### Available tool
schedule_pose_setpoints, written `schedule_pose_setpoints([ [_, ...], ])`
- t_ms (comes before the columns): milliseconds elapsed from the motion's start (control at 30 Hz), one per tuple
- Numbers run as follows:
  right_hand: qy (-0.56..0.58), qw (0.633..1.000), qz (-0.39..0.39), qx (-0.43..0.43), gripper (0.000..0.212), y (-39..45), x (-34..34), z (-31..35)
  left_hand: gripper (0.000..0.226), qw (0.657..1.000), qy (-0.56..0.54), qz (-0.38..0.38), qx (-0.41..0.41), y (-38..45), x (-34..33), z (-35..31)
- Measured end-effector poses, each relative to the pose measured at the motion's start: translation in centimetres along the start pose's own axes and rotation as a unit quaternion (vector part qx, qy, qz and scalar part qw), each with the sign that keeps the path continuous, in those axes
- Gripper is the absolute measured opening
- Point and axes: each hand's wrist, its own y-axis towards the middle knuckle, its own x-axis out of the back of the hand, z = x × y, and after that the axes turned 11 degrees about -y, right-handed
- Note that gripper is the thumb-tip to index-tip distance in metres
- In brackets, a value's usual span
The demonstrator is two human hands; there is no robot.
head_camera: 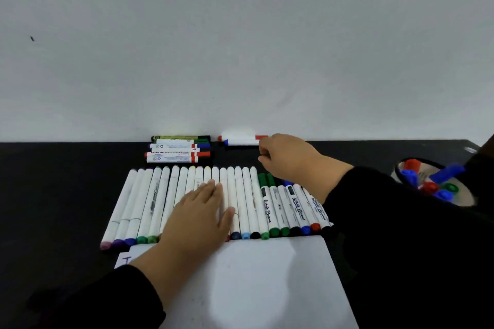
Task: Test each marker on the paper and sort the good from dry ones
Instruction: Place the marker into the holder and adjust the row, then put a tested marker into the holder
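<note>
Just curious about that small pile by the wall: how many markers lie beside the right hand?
2: a red-ended white marker against the wall, and a blue-ended white marker just in front of it. The right hand may hide more.

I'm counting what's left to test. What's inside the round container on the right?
The container holds loose marker caps: blue, red and at least one green. A dark sleeve cuts off its near edge, so anything deeper or lower is hidden.

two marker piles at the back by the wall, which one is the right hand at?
The small right-hand pile: two white markers, one red-capped, one blue-capped. The right hand is at its right end. The bigger left pile of about five markers has no hand near it.
</note>
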Motion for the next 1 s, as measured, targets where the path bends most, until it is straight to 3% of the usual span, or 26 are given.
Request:
schedule_pose_setpoints([
  [100, 0.007, 1.0, -0.002, -0.004, 0.032, 3.3, -2.2, 0.1, 0.098, 1.0, 0.005, -0.019, -0.002, 0.1, -0.5, 0.4],
  [400, -0.015, 0.999, -0.02, -0.022, 0.037, 9.7, -6.3, -0.6, 0.065, 0.999, -0.019, -0.043, -0.006, -0.2, -0.5, 0.5],
  [1000, -0.047, 0.998, -0.046, 0.002, 0.028, 10.2, -6.7, -0.8, 0.064, 0.999, -0.024, -0.021, 0.011, -0.2, -0.6, 0.5],
])
